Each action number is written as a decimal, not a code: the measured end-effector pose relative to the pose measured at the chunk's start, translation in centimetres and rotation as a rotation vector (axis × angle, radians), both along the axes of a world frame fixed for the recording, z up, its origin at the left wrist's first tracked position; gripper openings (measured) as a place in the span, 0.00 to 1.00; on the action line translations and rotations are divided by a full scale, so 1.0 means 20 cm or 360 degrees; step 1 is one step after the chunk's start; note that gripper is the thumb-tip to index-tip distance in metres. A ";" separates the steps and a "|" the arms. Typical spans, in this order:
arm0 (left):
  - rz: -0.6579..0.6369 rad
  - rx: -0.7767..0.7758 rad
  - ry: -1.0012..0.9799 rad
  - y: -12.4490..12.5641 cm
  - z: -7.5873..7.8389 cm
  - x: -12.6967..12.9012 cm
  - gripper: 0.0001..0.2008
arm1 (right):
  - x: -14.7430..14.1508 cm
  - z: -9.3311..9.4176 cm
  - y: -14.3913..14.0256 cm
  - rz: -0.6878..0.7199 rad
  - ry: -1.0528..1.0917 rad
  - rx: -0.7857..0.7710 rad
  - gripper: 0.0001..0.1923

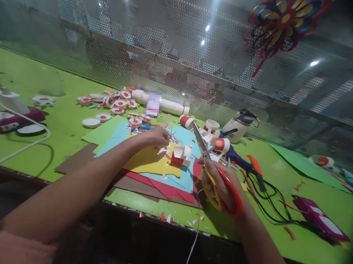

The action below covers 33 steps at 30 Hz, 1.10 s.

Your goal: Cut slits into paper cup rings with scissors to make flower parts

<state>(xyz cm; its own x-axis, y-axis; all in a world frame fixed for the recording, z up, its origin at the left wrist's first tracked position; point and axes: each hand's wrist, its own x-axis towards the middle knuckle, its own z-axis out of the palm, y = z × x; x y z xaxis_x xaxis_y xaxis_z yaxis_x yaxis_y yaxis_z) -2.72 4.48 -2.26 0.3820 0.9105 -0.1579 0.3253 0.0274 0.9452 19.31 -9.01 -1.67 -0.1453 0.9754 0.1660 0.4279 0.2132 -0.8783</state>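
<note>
My right hand (218, 182) grips a pair of scissors (204, 147) with red and yellow handles, the blades pointing up and away from me. My left hand (159, 136) is closed above small paper scraps (176, 136); whatever its fingers hold, if anything, is hidden. Between the hands a cut piece of red-and-white paper cup (181, 155) rests on stacked coloured sheets. The top sheets are yellow paper (147, 160) and light blue paper (188, 184), with red and brown ones beneath.
Behind my left hand lie several round red-and-white cup pieces (120, 104), a phone (153, 105) and a white roll (175, 107). Paper cups (222, 144), a bottle (239, 126) and an orange-and-blue glue gun (253, 166) are at right. Purple power strips (320, 218) with cables flank the green table.
</note>
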 end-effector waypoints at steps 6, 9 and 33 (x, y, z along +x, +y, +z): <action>-0.0491 0.0655 0.0833 -0.03 -0.01 0.01 0.08 | 0.01 0.00 0.00 0.0004 -0.0007 -0.0019 0.20; -0.0425 0.0783 0.1037 -0.07 -0.02 0.04 0.06 | 0.01 0.00 0.00 -0.0002 -0.0018 -0.0022 0.18; -0.0335 -0.0088 -0.0397 0.02 -0.01 -0.06 0.09 | 0.03 -0.03 0.01 0.0029 -0.0029 -0.0051 0.21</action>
